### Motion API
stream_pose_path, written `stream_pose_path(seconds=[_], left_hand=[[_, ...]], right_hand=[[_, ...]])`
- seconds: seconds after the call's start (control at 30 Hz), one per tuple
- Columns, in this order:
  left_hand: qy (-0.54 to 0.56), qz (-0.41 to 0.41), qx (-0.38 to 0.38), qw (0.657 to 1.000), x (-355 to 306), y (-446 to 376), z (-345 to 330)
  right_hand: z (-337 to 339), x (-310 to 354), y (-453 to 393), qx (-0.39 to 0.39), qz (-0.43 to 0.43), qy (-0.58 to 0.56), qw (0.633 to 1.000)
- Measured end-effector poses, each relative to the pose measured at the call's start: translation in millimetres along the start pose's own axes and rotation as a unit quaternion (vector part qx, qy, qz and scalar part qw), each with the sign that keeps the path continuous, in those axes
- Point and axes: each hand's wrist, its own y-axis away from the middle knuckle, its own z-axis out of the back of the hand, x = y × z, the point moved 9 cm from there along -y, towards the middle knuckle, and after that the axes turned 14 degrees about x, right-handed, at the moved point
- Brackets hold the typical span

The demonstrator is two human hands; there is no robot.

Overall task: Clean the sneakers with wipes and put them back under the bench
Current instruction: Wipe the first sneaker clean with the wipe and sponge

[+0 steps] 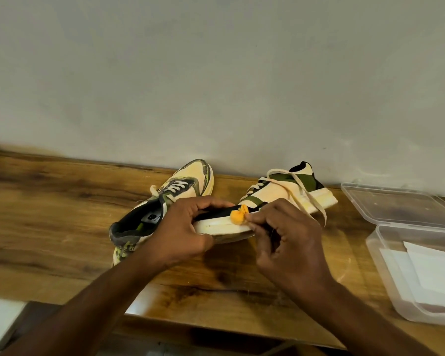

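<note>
Fingers of the right hand (290, 242) pinch an orange wipe (238, 214) against the held sneaker's (275, 199) sole; left hand (183, 232) grips its toe end. Long axis left-right, heel far right. Second sneaker (165, 204) rests on the wooden bench (49, 214), below a grey wall (216, 73).

Left hand (180, 227) gripping tilted sneaker (280, 201) by its sole; right hand (290, 242) pinching orange wipe (238, 214) against the sole edge; second sneaker (165, 201) behind, on wooden bench (49, 214).

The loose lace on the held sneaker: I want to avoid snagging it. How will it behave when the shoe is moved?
The lace looks floppy: it loops untied over the held sneaker and trails past the sole, so it will probably drag or swing. It likely weighs almost nothing.
</note>
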Motion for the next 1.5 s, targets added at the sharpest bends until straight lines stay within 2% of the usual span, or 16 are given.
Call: stream_pose_path(seconds=[0.23,0.3,0.43,0.67,0.73,0.87,1.03,1.13,1.23,1.4,1.5], left_hand=[[-0.023,-0.011,0.028,0.999,-6,2,-3],[-0.049,-0.017,0.023,0.998,-12,4,-5],[-0.133,-0.017,-0.033,0.990,-26,1,-10],[-0.098,-0.038,-0.017,0.994,-24,-14,-10],[-0.096,-0.028,-0.010,0.995,-22,-18,-8],[-0.089,-0.015,-0.007,0.996,-16,-24,-5],[-0.080,-0.008,-0.044,0.996,-11,-28,-5],[-0.065,-0.012,-0.040,0.997,-12,-28,-4],[-0.070,-0.010,-0.039,0.997,-14,-29,-4],[-0.072,-0.008,-0.040,0.997,-15,-34,-9],[-0.081,-0.011,-0.052,0.995,-15,-36,-10]], right_hand=[[19,-42,0,-0.021,-0.092,0.021,0.995],[14,-32,0,-0.024,-0.080,0.025,0.996],[1,-9,4,-0.002,-0.036,0.007,0.999],[5,-12,10,0.038,-0.035,0.022,0.998],[15,-24,11,0.039,-0.065,0.044,0.996],[47,-66,11,-0.012,-0.152,0.042,0.987],[23,-41,5,-0.013,-0.128,0.006,0.992],[11,-25,6,0.026,-0.079,-0.009,0.996],[27,-45,7,0.054,-0.107,0.031,0.992],[56,-79,6,-0.009,-0.158,0.106,0.982],[33,-58,4,-0.008,-0.135,0.039,0.990]])
